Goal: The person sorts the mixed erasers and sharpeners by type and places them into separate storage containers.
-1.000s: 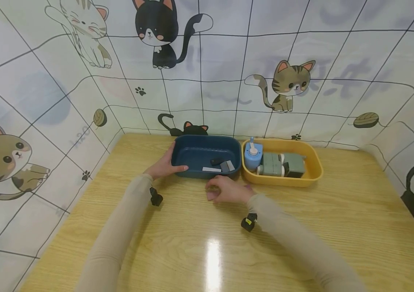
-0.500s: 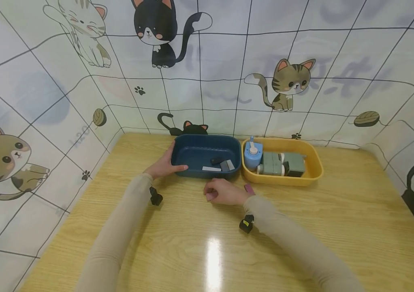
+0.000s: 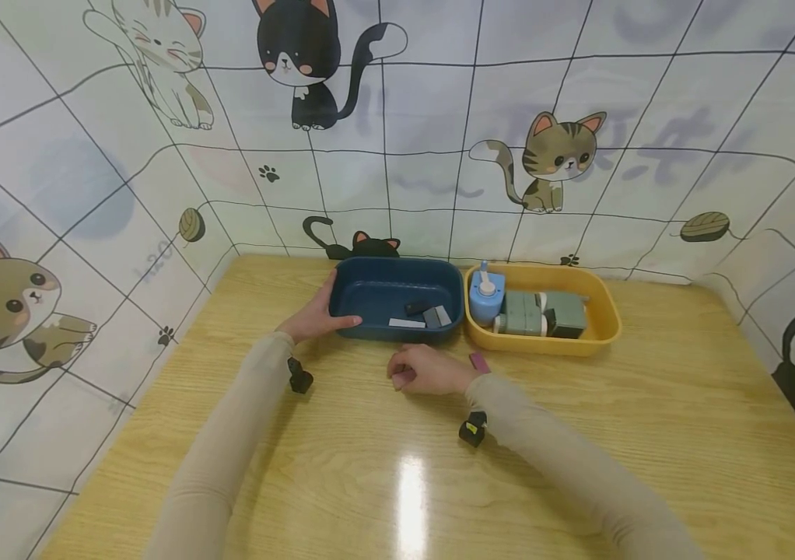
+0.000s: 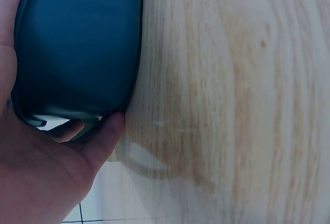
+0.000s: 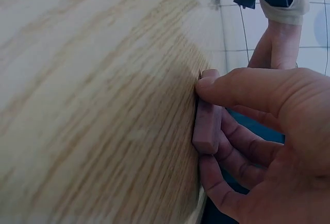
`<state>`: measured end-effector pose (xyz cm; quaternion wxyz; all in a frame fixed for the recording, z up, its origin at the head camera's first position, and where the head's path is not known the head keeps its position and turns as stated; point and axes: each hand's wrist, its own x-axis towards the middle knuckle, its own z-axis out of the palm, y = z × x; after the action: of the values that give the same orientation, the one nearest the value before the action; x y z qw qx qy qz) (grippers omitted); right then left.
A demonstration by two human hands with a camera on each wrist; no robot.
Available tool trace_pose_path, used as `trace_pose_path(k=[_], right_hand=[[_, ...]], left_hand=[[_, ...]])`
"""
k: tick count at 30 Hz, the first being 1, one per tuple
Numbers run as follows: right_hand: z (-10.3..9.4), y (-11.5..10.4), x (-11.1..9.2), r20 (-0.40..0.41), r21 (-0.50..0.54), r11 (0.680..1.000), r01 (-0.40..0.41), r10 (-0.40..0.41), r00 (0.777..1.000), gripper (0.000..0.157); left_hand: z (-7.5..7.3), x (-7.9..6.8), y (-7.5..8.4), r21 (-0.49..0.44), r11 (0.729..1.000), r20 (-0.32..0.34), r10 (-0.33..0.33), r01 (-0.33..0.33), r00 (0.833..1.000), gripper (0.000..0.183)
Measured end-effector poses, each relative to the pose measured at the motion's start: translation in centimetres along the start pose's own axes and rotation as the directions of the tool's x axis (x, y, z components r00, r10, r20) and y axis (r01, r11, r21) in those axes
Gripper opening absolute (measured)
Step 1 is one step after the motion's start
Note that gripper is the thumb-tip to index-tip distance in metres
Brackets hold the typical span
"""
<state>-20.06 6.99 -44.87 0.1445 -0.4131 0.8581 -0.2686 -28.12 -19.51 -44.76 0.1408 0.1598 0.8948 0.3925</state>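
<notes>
My left hand (image 3: 315,316) grips the left end of a dark blue plastic bin (image 3: 397,335), the thumb over its front rim. In the left wrist view the fingers wrap the bin's end. Just in front of the bin, my right hand (image 3: 434,370) pinches a pink eraser (image 5: 207,126) between thumb and fingers, low at the wooden tabletop. From above, the fingers hide most of this eraser. A small magenta bar (image 3: 479,362) lies on the table behind the right wrist. Inside the bin are a black piece (image 3: 415,308), a grey-and-white block (image 3: 437,316) and a white strip (image 3: 408,323).
A yellow bin (image 3: 600,342) stands against the blue one's right side. It holds a blue box-shaped item (image 3: 486,299) with a white top part and grey-green blocky items (image 3: 523,315). A cat-print wall sheet (image 3: 425,179) rises behind the table (image 3: 341,451).
My right hand has shifted slightly left and toward me with the pink eraser, uncovering the magenta bar beside the wrist. My left hand keeps its hold on the blue bin.
</notes>
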Motion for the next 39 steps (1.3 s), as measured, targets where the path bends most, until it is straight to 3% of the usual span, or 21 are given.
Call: trace_pose_path(k=[14, 31, 39], right_hand=[[-0.6, -1.1, 0.0, 0.011, -0.059, 0.997, 0.059, -0.058, 0.998, 0.017], [-2.3, -2.5, -0.3, 0.061, -0.104, 0.992, 0.077, -0.071, 0.996, 0.019], [-3.0, -2.7, -0.3, 0.045, -0.118, 0.987, 0.108, -0.104, 0.994, 0.021]], left_hand=[[0.0, 0.0, 0.2, -0.011, 1.0, 0.004, -0.004, 0.004, 1.0, 0.114], [0.1, -0.1, 0.2, -0.01, 1.0, -0.001, -0.012, 0.012, 1.0, 0.114], [0.1, 0.0, 0.0, -0.03, 0.999, -0.005, 0.014, -0.014, 1.0, 0.115]])
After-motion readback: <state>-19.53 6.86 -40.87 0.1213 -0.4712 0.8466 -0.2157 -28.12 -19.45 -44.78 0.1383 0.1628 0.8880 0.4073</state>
